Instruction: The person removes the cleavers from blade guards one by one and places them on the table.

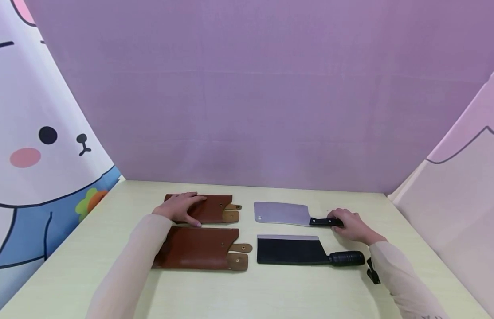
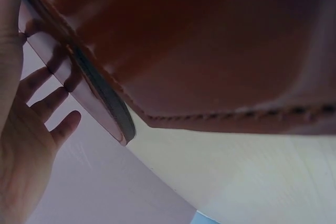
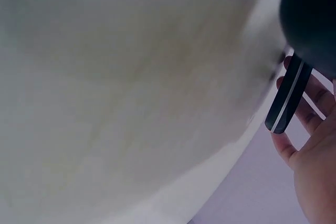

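Note:
In the head view, my left hand (image 1: 182, 208) spreads over the far brown leather knife sheath (image 1: 213, 206), thumb by its near edge. The left wrist view shows that hand's fingers (image 2: 65, 125) extended beside the glossy leather. My right hand (image 1: 352, 225) holds the black riveted handle of the far cleaver (image 1: 280, 213), whose silver blade lies flat and points left. In the right wrist view, fingers curl round the handle's end (image 3: 283, 106). Nearer me lie a second, larger sheath (image 1: 199, 248) and a black-bladed cleaver (image 1: 292, 250) with a ribbed handle.
A small black object (image 1: 373, 272) sits by the right sleeve, partly hidden. The pale table (image 1: 247, 294) ends at a purple backdrop (image 1: 255, 110). A cartoon-printed cloth (image 1: 31, 110) hangs on the left, and a pale panel (image 1: 458, 199) stands on the right.

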The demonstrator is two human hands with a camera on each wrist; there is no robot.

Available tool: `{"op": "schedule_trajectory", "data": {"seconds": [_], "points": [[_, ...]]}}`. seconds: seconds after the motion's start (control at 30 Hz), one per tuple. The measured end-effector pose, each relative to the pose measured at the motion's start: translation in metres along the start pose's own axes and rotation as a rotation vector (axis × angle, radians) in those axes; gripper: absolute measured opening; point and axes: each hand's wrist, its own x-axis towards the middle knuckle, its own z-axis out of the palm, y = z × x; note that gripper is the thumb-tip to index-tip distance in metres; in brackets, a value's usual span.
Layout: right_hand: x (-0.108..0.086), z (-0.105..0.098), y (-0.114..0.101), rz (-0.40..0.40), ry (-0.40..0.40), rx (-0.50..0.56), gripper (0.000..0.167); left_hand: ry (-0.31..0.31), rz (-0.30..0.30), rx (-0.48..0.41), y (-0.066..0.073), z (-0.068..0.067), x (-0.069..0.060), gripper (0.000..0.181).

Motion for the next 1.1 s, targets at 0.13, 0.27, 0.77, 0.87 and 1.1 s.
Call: {"op": "schedule_trajectory", "data": {"seconds": [0.13, 0.27, 0.77, 0.87, 1.1], "points": [[0.0, 0.002, 0.001, -0.008, 0.01, -0.008, 0.023, 0.005, -0.001, 0.014, -0.002, 0.002, 0.0, 0.095], [-0.001, 0.003, 0.002, -0.009, 0.014, -0.012, 0.024, 0.009, 0.002, 0.014, -0.002, 0.002, -0.001, 0.094], [-0.003, 0.003, 0.002, 0.002, 0.006, -0.029, 0.028, 0.006, 0.022, 0.041, 0.0, 0.001, 0.001, 0.091], [-0.003, 0.002, 0.0, 0.003, 0.005, -0.027, 0.029, 0.005, 0.03, 0.043, 0.002, -0.001, -0.001, 0.09], [-0.005, -0.003, -0.004, -0.008, 0.014, -0.03, 0.035, 0.009, 0.037, 0.054, 0.009, -0.013, -0.01, 0.087]]}}
